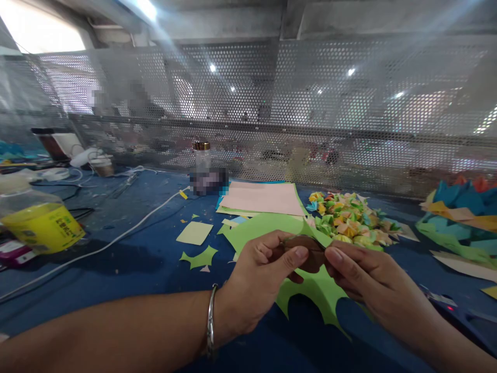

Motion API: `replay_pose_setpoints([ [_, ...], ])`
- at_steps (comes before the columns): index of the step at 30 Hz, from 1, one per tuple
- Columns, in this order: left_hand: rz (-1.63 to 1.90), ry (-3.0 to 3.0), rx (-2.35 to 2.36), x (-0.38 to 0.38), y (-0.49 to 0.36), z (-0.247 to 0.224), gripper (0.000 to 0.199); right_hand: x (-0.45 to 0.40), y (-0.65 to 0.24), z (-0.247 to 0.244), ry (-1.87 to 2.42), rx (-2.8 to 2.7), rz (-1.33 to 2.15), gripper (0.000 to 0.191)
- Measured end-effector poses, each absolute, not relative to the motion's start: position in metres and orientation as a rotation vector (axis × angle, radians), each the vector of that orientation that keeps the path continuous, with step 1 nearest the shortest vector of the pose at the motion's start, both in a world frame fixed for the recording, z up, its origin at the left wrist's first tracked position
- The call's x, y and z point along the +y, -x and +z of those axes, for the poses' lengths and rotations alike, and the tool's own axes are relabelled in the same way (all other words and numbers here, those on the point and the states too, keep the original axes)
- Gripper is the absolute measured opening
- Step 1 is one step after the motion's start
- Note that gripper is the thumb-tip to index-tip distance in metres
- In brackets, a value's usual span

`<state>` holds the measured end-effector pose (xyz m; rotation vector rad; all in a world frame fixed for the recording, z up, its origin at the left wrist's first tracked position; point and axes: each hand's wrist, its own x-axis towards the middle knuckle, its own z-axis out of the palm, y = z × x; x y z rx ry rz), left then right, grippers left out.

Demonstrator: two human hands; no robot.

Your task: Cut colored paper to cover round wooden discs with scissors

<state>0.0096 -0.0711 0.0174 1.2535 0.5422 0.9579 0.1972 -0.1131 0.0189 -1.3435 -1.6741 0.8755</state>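
Observation:
My left hand [267, 269], with a silver bangle at its wrist, pinches a brown rounded piece [312, 259] between thumb and fingers. From the other side my right hand [361, 272] grips its edge together with a bit of green paper [320, 236]. Whether the brown piece is paper or card I cannot tell. Under both hands lies a large green sheet [310, 290] with scalloped cut-outs along its edge. Just beyond it is a heap of small folded paper flowers [349, 220] in yellow, peach and green.
A stack of coloured paper, pink on top [260, 198], lies behind the hands. Paper scraps [200, 257] and a pale yellow square [194, 233] are at left. A white cable [132, 230] crosses the blue table near a yellow-labelled bottle [42, 225]. Layered paper shapes [462, 228] stand at right.

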Motion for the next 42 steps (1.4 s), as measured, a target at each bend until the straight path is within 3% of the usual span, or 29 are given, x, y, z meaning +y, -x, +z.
replay_pose_setpoints([
  [17,0.948,-1.415,0.547,-0.064,-0.005,0.019,0.022,-0.115,-0.199,0.026,1.404,-1.755,0.648,0.059],
  [42,0.848,-1.517,0.45,-0.046,-0.003,0.016,0.017,-0.109,-0.203,0.027,1.459,-1.835,0.64,0.058],
])
